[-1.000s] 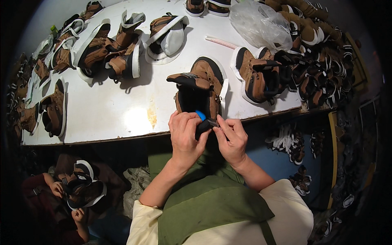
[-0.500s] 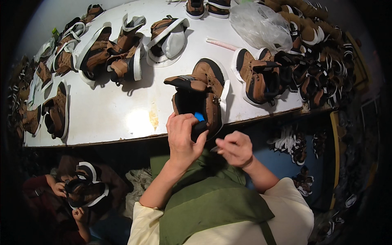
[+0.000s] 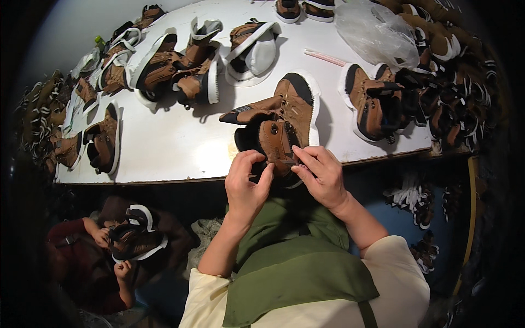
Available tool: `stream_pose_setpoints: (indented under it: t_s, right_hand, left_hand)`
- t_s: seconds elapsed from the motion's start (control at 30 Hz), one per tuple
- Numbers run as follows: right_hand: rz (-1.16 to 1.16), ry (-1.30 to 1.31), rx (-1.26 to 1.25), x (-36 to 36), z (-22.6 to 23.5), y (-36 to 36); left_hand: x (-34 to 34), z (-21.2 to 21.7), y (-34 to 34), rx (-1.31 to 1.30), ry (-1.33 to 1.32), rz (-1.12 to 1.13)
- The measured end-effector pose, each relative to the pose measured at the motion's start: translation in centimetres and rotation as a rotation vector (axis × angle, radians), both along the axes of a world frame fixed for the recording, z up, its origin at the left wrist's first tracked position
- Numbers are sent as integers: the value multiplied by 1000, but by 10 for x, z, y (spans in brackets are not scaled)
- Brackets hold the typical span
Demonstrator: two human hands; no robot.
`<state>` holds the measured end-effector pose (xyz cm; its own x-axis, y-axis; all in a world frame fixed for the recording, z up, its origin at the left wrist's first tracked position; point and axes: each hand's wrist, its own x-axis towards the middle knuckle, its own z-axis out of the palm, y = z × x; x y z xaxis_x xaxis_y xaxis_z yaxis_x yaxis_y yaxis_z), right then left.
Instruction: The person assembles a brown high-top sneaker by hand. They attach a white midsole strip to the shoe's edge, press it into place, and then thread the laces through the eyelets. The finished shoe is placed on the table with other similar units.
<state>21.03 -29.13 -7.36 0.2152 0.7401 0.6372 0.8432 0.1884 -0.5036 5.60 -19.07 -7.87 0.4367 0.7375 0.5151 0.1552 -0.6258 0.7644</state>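
A brown and black high-top shoe (image 3: 298, 101) with a white sole edge stands at the table's front edge, toe pointing away, its tongue folded out to the left. My left hand (image 3: 245, 177) grips the heel end of its collar, thumb and fingers pinching the rim. On the other side of the heel, my right hand (image 3: 324, 174) is closed in a pinch against the shoe's right side. Whatever sits between those right fingertips is too small to make out. The shoe's heel is partly hidden behind my hands.
Several brown shoes (image 3: 194, 87) with white soles lie on the white table (image 3: 180, 136) at left. Right stand another pair (image 3: 377, 109), a plastic bag (image 3: 377, 33), a pink-and-white strip (image 3: 324, 57) and piled shoes. A person (image 3: 93, 262) handles a shoe below left.
My right hand has moved up from below the table edge to the shoe's side. The shoe has rolled leftward, and the blue patch inside it is out of sight. The view has shifted.
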Motion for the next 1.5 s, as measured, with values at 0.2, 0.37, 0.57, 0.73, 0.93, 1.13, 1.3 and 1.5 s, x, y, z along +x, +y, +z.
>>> stream_pose_setpoints:
  t_s: [0.2,0.37,0.57,0.73,0.93,1.13,1.3,1.5]
  right_hand:
    - [89,-84,-40,-4,9,14]
    - [129,-142,-101,-4,23,25]
    - [136,-191,-196,-6,27,36]
    - [151,-122,-260,-4,33,34]
    - [118,-285,-260,-6,35,33]
    - [84,-448,-212,-19,42,32]
    - [74,-546,-177,-23,40,34]
    - [73,-609,-146,-28,36,37]
  left_hand:
    - [-9,9,7,-46,48,48]
    - [-20,-2,22,-246,131,36]
    - [-22,-20,23,-517,139,17]
    - [-25,-29,20,-514,7,-10]
    - [-22,-23,17,-404,-14,-14]
    - [-19,-21,18,-276,19,33]
    - [-17,-24,19,-236,26,42]
    - [-15,-25,19,-160,6,54]
